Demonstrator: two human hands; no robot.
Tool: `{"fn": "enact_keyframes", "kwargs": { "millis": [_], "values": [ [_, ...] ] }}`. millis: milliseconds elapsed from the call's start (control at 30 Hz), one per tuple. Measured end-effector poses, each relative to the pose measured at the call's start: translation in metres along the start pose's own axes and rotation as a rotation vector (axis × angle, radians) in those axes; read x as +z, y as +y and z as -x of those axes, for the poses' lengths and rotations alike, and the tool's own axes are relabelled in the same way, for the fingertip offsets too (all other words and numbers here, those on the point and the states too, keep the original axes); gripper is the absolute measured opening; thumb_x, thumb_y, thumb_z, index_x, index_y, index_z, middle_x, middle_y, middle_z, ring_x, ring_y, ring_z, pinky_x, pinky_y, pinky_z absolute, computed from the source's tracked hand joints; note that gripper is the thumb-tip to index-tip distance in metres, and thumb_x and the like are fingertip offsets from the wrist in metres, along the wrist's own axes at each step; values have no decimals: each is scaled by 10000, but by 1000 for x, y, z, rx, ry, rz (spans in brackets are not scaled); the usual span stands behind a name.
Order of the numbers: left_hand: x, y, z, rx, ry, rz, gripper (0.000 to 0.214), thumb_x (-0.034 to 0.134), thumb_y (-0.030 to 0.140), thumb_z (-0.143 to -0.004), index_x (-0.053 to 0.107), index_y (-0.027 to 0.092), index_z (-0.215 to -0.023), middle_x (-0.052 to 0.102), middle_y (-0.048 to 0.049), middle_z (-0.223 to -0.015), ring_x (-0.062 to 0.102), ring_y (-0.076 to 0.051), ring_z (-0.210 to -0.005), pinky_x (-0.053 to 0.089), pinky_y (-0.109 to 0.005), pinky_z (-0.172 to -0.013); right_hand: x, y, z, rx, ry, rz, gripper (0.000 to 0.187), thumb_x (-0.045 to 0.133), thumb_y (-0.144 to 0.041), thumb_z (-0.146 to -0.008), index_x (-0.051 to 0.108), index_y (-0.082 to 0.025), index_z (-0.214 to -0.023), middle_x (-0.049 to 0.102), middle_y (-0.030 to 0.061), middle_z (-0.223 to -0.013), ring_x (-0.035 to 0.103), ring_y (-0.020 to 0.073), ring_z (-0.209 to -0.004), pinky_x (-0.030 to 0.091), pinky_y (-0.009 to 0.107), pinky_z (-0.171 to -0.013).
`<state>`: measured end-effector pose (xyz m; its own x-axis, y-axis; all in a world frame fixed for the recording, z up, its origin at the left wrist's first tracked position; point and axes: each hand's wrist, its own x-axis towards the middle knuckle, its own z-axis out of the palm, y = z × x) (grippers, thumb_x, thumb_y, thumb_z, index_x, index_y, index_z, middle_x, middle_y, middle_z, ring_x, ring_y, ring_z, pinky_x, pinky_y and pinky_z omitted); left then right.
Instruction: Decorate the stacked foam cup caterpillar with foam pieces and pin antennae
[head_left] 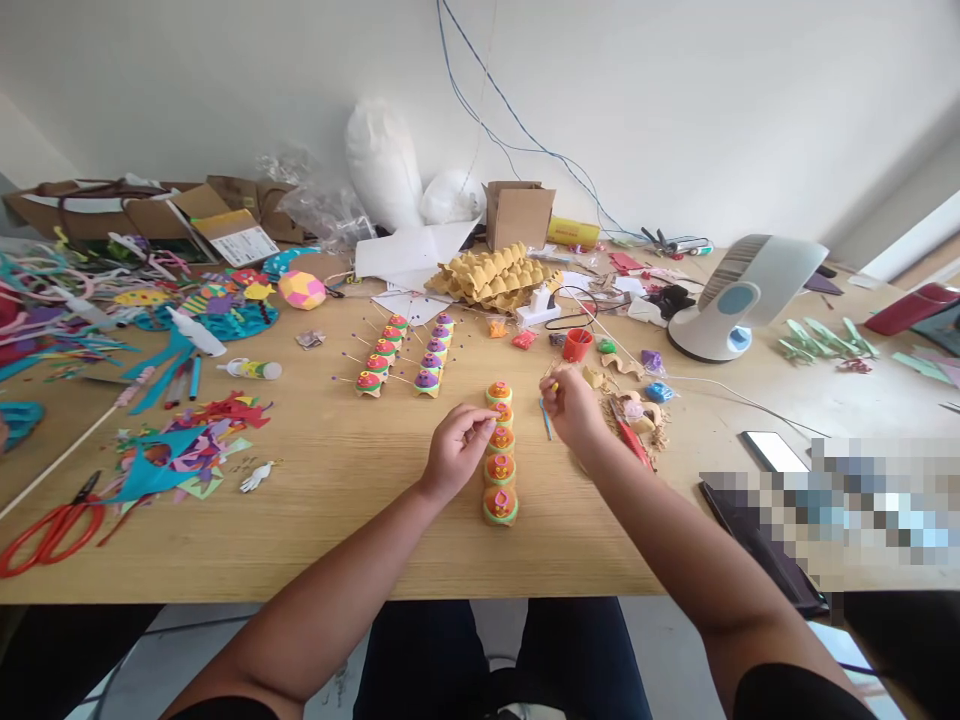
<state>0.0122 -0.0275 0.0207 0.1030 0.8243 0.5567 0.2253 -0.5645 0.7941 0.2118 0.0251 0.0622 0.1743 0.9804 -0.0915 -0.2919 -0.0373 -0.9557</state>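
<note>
In front of me a row of egg-carton bumps (500, 468) runs away from the table edge, its domes covered in orange with green rims and small pink and yellow pieces. My left hand (457, 450) is pinched closed at the left side of the row, near its second dome from the far end; what its fingertips hold, if anything, is too small to make out. Right of the row, my right hand (574, 412) is raised with curled fingers around a small yellow piece of clay (555, 386). Below it lies a thin blue tool (546, 420).
Two finished-looking caterpillar rows, one red (384, 347) and one purple (433, 358), stand farther left. Beyond are yellow egg cartons (495, 277), a red cup (577, 345) and a white fan (739, 300). Red scissors (52, 530) and paper scraps (172, 455) lie left.
</note>
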Motion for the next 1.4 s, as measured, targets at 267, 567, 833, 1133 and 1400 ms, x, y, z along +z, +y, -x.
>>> {"fn": "enact_keyframes", "kwargs": {
  "millis": [267, 567, 833, 1133, 1400],
  "values": [
    [0, -2, 0, -177, -49, 140, 268, 581, 420, -945, 704, 182, -934, 691, -56, -907, 629, -165, -850, 498, -277, -755, -3, 48, 52, -93, -137, -41, 194, 652, -300, -716, 480, -239, -782, 600, -32, -618, 486, 121, -582, 299, 245, -545],
    [6, -13, 2, -404, -78, 389, 336, 603, 508, -910, 662, 180, -863, 646, -17, -764, 563, -116, -674, 433, -230, -570, -7, 52, 45, -53, -226, -101, 198, 655, -321, -731, 487, -245, -805, 591, -30, -595, 459, 126, -560, 246, 247, -530],
    [3, -11, -4, -639, -77, 622, 337, 798, 399, -755, 668, 163, -957, 752, -47, -849, 673, -125, -716, 506, -240, -639, -7, 51, 44, -8, -256, -151, 209, 661, -337, -740, 490, -239, -808, 603, -20, -594, 456, 121, -555, 215, 241, -524],
    [3, -15, -5, -648, -85, 617, 395, 874, 345, -665, 759, 178, -1003, 776, -47, -893, 685, -137, -799, 510, -244, -713, -6, 50, 46, -6, -305, -208, 194, 671, -299, -752, 498, -233, -811, 640, -14, -608, 429, 103, -531, 226, 232, -520],
    [2, -12, -4, -620, -140, 572, 341, 846, 385, -705, 738, 159, -936, 759, -47, -864, 659, -145, -763, 497, -256, -694, -7, 51, 44, 1, -334, -231, 187, 671, -286, -754, 503, -229, -810, 651, -7, -617, 394, 94, -503, 221, 226, -504]
  ]
}}
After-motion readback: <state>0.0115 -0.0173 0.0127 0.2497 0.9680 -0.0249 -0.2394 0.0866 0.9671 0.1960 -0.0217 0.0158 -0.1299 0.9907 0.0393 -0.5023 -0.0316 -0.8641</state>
